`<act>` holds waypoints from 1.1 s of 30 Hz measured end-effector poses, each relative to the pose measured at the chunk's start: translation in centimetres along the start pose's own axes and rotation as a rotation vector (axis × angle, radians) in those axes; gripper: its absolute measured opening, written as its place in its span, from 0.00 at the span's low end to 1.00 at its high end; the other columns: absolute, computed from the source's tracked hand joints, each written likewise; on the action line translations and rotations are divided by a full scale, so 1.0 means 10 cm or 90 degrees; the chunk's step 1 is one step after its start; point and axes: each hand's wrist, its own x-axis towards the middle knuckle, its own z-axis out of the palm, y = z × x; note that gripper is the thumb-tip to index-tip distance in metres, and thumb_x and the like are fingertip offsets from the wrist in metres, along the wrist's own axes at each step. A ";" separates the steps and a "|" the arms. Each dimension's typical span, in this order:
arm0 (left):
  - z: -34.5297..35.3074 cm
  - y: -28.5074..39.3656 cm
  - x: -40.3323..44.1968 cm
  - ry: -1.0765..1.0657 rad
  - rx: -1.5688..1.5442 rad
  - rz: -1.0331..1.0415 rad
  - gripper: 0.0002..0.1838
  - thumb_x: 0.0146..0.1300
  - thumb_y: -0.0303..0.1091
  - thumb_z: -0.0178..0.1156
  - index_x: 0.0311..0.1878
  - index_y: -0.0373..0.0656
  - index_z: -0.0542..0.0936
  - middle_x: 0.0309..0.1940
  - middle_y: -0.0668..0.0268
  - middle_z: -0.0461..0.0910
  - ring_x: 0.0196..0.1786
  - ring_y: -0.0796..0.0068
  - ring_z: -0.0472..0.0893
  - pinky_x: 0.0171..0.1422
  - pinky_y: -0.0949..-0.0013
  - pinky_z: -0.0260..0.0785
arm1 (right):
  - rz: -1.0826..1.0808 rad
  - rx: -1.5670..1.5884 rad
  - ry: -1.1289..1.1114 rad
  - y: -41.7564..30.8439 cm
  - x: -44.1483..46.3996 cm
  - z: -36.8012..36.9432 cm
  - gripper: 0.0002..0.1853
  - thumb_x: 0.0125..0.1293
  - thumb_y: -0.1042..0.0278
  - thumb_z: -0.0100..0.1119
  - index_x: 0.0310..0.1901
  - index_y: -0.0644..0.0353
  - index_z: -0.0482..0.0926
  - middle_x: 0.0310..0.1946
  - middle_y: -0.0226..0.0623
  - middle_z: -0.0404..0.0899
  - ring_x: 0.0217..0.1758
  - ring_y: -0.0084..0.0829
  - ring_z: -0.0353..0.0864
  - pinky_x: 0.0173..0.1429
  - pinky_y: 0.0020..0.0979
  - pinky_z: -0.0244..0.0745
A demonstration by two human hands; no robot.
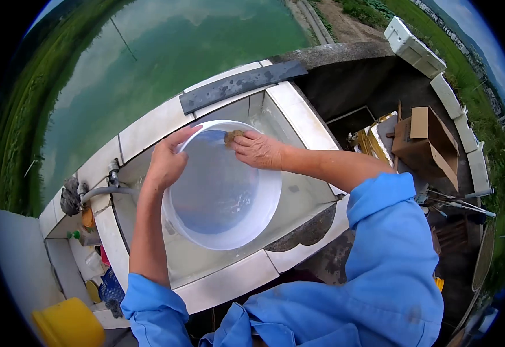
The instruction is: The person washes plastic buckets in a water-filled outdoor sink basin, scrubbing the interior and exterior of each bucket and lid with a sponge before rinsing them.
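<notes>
A round white basin is held tilted over a tiled sink, its inside facing me. At the basin's upper left rim, my left hand is closed on the edge, with the thumb showing inside. My right hand reaches over the upper right part and holds a brown scrubbing pad against the inner wall near the rim. Below the basin, shallow water shows in the sink.
A dark slab lies across the sink's far edge. A tap with a grey hose is at the left, above bottles and a blue basket. A yellow bucket stands lower left; a cardboard box is at the right.
</notes>
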 end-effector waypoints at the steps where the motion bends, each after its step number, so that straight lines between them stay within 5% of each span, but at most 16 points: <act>1: 0.00 0.01 -0.06 0.046 0.028 0.022 0.32 0.41 0.14 0.42 0.52 0.48 0.77 0.54 0.59 0.73 0.56 0.68 0.72 0.61 0.71 0.60 | 0.073 0.068 -0.133 -0.17 -0.04 -0.02 0.12 0.47 0.68 0.52 0.35 0.61 0.78 0.41 0.35 0.73 0.50 0.31 0.68 0.54 0.31 0.62; 4: 0.01 -0.05 -0.10 0.104 0.044 0.062 0.31 0.41 0.14 0.42 0.51 0.46 0.78 0.55 0.58 0.71 0.56 0.69 0.71 0.62 0.71 0.59 | 0.230 0.377 -0.446 -0.91 -0.09 0.06 0.11 0.48 0.70 0.52 0.34 0.62 0.78 0.40 0.41 0.74 0.51 0.35 0.70 0.55 0.33 0.63; 6: 0.01 -0.11 -0.09 0.122 0.028 0.076 0.30 0.42 0.15 0.43 0.50 0.46 0.78 0.57 0.58 0.69 0.58 0.68 0.70 0.63 0.71 0.58 | 0.394 0.764 -0.522 -1.27 0.26 -0.04 0.14 0.49 0.70 0.51 0.38 0.63 0.77 0.40 0.48 0.75 0.46 0.46 0.73 0.50 0.38 0.68; 9: 0.08 -0.14 -0.09 0.175 0.040 0.099 0.24 0.46 0.19 0.50 0.49 0.47 0.79 0.55 0.59 0.72 0.56 0.69 0.72 0.60 0.71 0.61 | 0.602 1.168 -0.191 -1.48 0.81 -0.22 0.20 0.47 0.68 0.58 0.43 0.65 0.71 0.37 0.45 0.75 0.42 0.39 0.75 0.46 0.35 0.69; 11: 0.09 -0.07 -0.12 0.230 0.053 0.069 0.17 0.49 0.27 0.59 0.45 0.48 0.81 0.51 0.57 0.75 0.52 0.65 0.76 0.58 0.70 0.64 | 0.680 1.313 0.167 -1.39 1.17 -0.24 0.21 0.48 0.72 0.60 0.45 0.65 0.67 0.36 0.42 0.72 0.40 0.35 0.73 0.46 0.33 0.68; 13: 0.10 0.04 -0.15 0.224 0.022 0.037 0.16 0.49 0.32 0.61 0.45 0.47 0.81 0.50 0.57 0.76 0.51 0.64 0.77 0.57 0.70 0.65 | 0.737 1.173 0.363 -1.10 1.36 -0.36 0.22 0.49 0.78 0.57 0.47 0.64 0.64 0.35 0.43 0.70 0.42 0.37 0.72 0.47 0.33 0.67; 15: 0.13 0.05 -0.12 0.218 -0.001 -0.003 0.17 0.50 0.38 0.64 0.45 0.46 0.81 0.49 0.57 0.77 0.50 0.64 0.77 0.55 0.70 0.66 | 0.667 0.733 0.452 -0.86 1.31 -0.26 0.19 0.49 0.80 0.56 0.44 0.63 0.68 0.34 0.43 0.70 0.44 0.39 0.70 0.47 0.36 0.66; 17: 0.18 -0.05 -0.04 0.261 0.023 0.075 0.18 0.50 0.42 0.64 0.45 0.46 0.81 0.47 0.58 0.78 0.47 0.67 0.79 0.52 0.69 0.68 | 0.492 0.394 0.406 -0.56 1.09 -0.07 0.16 0.46 0.80 0.56 0.41 0.61 0.72 0.35 0.40 0.70 0.44 0.38 0.69 0.47 0.37 0.66; 21: 0.13 -0.16 -0.01 0.295 0.104 0.122 0.18 0.51 0.43 0.63 0.45 0.47 0.81 0.43 0.59 0.80 0.42 0.70 0.80 0.49 0.70 0.69 | 0.281 0.091 0.100 0.08 0.47 -0.06 0.10 0.48 0.71 0.52 0.35 0.59 0.75 0.37 0.34 0.71 0.44 0.33 0.69 0.47 0.31 0.65; 26: 0.05 -0.16 -0.01 0.261 0.031 0.082 0.16 0.53 0.41 0.60 0.45 0.48 0.81 0.36 0.61 0.82 0.37 0.72 0.80 0.48 0.70 0.69 | 0.244 0.114 -0.188 -0.33 -0.18 -0.02 0.07 0.47 0.71 0.53 0.29 0.61 0.77 0.38 0.36 0.73 0.46 0.33 0.69 0.47 0.33 0.66; 30: 0.04 -0.15 -0.02 0.268 0.057 0.085 0.16 0.54 0.42 0.59 0.45 0.48 0.81 0.40 0.59 0.81 0.41 0.71 0.80 0.50 0.70 0.68 | 0.412 0.727 -0.553 -0.94 0.26 -0.12 0.11 0.47 0.75 0.48 0.33 0.61 0.77 0.37 0.42 0.74 0.43 0.42 0.71 0.46 0.39 0.69; 33: 0.05 -0.19 -0.05 0.300 0.067 0.119 0.16 0.54 0.42 0.59 0.44 0.48 0.81 0.45 0.56 0.79 0.47 0.68 0.78 0.52 0.70 0.67 | 0.375 0.963 -0.324 -1.29 0.65 0.27 0.12 0.49 0.75 0.46 0.36 0.56 0.76 0.35 0.42 0.74 0.44 0.43 0.71 0.49 0.39 0.69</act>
